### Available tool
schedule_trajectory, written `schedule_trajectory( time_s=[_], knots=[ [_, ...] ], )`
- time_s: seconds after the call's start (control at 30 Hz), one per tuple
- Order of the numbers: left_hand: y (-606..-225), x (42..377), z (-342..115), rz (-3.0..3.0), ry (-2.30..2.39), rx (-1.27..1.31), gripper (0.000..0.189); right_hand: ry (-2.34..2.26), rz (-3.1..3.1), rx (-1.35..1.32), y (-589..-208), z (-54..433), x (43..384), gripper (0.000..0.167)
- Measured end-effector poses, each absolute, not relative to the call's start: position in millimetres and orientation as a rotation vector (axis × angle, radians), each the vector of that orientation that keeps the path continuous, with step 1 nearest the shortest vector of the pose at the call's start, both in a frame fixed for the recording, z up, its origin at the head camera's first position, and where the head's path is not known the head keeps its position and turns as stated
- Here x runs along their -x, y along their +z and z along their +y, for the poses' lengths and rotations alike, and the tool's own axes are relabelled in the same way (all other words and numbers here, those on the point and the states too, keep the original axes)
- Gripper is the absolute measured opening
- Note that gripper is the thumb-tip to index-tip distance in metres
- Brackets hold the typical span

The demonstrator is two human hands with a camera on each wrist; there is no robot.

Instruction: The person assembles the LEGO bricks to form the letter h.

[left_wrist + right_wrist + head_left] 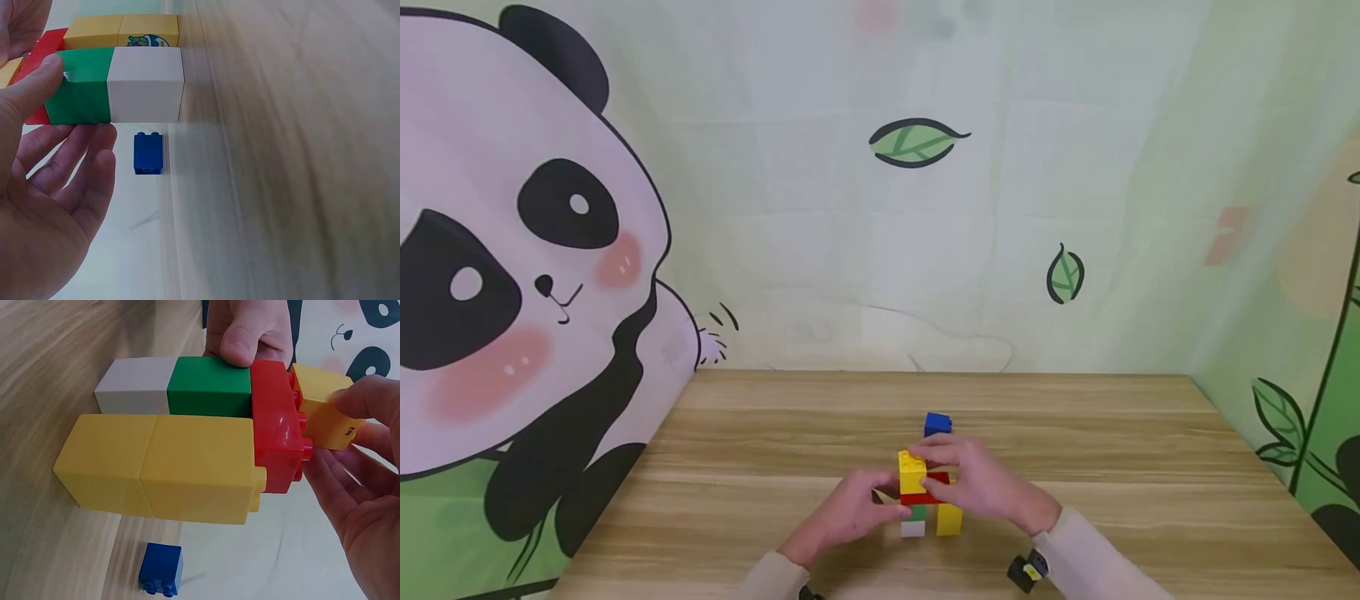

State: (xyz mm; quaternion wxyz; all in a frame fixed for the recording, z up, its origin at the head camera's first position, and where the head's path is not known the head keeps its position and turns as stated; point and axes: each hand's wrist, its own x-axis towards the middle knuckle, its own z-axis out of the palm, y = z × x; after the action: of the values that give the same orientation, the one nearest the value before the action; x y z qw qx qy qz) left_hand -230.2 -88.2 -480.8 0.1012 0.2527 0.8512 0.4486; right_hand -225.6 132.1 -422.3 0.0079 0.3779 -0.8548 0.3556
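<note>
My left hand (850, 510) holds a green brick (84, 87) between its thumb and fingers, close under a long red brick (272, 428). Below the green one is a white brick (149, 87), standing on the table. Two stacked yellow bricks (153, 469) form a second column beside it; the red brick reaches over towards them, and whether they join cannot be told. With thumb and fingers my right hand (981, 483) pinches another yellow brick (913, 475) at one end of the red brick's studded top. How firmly it sits on the studs is unclear.
A blue brick (937, 423) lies on its side behind the build, studs pointing sideways. The wooden table (760, 425) runs back to a cloth backdrop (790, 250) printed with a panda and leaves.
</note>
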Motion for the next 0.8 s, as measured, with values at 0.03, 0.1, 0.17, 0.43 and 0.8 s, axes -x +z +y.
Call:
schedule_trajectory(
  time_s=[0.03,0.1,0.17,0.43,0.8],
  knots=[
    [-480.7,230.4,-88.3,2.517,1.322,-0.748,0.028,1.101,-2.679,-1.180,-422.1,132.2,225.7,0.040],
    [-480.5,230.2,-88.5,2.519,1.322,-0.755,0.027,1.089,-2.686,-1.187,-421.4,132.6,225.7,0.040],
    [-480.1,229.8,-88.4,2.519,1.323,-0.755,0.026,1.061,-2.681,-1.205,-420.8,132.7,225.7,0.039],
    [-479.1,229.1,-87.9,2.519,1.323,-0.743,0.025,1.066,-2.661,-1.199,-420.4,131.4,224.3,0.038],
    [-480.9,229.7,-87.4,2.514,1.339,-0.744,0.025,1.137,-2.665,-1.159,-422.3,131.0,225.5,0.038]
  ],
)
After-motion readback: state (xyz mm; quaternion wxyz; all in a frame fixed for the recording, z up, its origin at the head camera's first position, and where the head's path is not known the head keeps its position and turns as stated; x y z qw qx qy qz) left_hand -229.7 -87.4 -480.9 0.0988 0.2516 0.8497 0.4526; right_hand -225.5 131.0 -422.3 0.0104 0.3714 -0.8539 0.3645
